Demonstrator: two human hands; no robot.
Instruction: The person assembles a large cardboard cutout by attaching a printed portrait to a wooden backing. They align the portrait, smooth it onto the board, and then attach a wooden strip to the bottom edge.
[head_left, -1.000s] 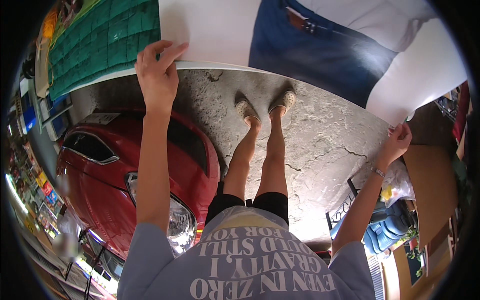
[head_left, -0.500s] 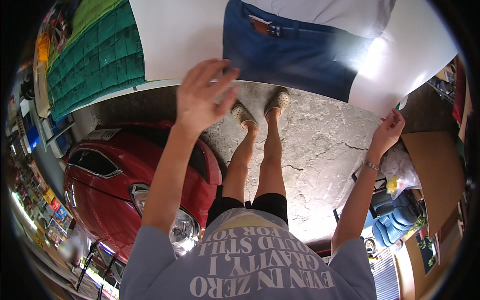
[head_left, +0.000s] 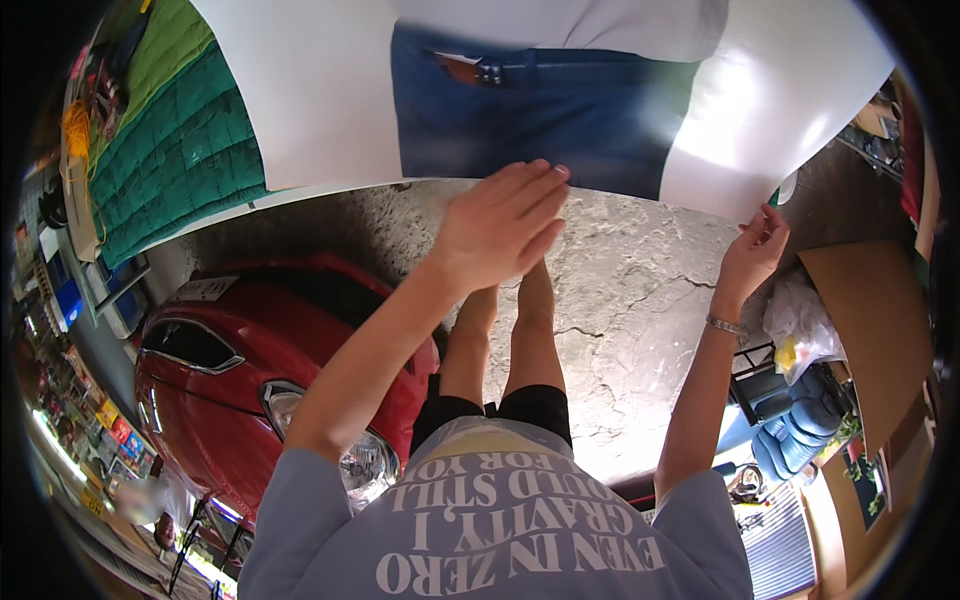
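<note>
**Left hand slides along the poster's lower edge**

Sliding rightward since the earlier frames, the left hand [head_left: 505,225] has gone from the poster's left part, near the green quilted area, to the middle of its lower edge, under the blue denim. The large glossy poster [head_left: 310,95] now fills more of the upper view than before.

That left hand is flat and unclenched, fingers straight and together, fingertips meeting the poster's lower edge; whether it presses the sheet or only brushes it cannot be told. The right hand [head_left: 755,248] stays at the lower right corner, fingers pinching the edge of the white margin, a bracelet [head_left: 722,324] on its wrist.

On the poster, the green quilted area [head_left: 170,165] lies to the left, then white, then the denim in the middle, then a bright white part with glare at the right edge.

Below the arms lies cracked concrete floor [head_left: 640,300]. A red car [head_left: 210,400] stands at the lower left, a cardboard sheet [head_left: 870,320] at the right, with a white plastic bag [head_left: 805,325] just beside it.
</note>
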